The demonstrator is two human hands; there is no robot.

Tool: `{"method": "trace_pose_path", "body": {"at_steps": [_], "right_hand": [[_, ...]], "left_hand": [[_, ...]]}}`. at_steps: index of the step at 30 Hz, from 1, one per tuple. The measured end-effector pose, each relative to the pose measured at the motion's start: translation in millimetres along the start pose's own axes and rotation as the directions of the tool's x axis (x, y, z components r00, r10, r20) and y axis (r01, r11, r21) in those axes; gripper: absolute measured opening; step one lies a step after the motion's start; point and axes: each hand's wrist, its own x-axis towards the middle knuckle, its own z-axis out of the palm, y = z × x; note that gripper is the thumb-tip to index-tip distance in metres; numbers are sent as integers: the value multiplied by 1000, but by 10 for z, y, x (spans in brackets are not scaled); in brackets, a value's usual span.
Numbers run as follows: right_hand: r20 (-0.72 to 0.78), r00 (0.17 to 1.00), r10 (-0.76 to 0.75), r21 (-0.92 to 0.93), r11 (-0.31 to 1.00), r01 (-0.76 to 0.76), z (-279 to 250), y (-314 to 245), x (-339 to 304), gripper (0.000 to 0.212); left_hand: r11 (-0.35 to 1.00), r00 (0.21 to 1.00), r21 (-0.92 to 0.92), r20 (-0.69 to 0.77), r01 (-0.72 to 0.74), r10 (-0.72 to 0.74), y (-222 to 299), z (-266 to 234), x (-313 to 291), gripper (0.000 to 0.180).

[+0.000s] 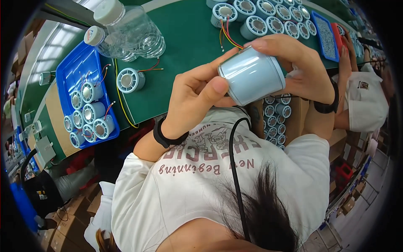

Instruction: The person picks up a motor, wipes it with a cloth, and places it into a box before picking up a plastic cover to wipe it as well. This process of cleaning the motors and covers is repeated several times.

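A light blue, glossy cylindrical motor [251, 75] is held tilted in front of my chest, between both hands. My left hand [194, 90] grips its left end, with the thumb on the side near me. Over its right end curls my right hand [305, 63], fingers along the top edge. Red and yellow wires [228, 37] run behind the held motor; which motor they belong to is hard to tell. One more motor [130, 80], with a slotted end face and thin wires, stands on the green table [176, 42] left of my left hand.
At left, a blue tray [67, 63] holds several motors, beside clear plastic bottles [142, 31]. Rows of motors [275, 25] stand at the far side. A small blue tray [325, 35] of tiny parts lies right, near another person's hand [345, 63]. A cardboard box [299, 115] contains motors.
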Motion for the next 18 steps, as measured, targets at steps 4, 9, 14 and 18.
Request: {"method": "trace_pose_path", "body": {"at_steps": [4, 9, 14, 18], "right_hand": [[-18, 1000, -17, -64, 998, 16, 57, -58, -35, 84], [53, 954, 294, 45, 954, -296, 65, -129, -56, 87], [153, 927, 341, 34, 936, -350, -14, -147, -37, 89], [66, 966, 248, 27, 968, -251, 124, -163, -80, 85]], "left_hand": [[998, 999, 38, 17, -42, 41, -51, -14, 2, 63], [742, 883, 499, 113, -447, 455, -84, -5, 37, 64], [839, 959, 467, 87, -279, 270, -38, 15, -32, 62], [944, 999, 328, 48, -38, 23, -7, -5, -57, 60]]}}
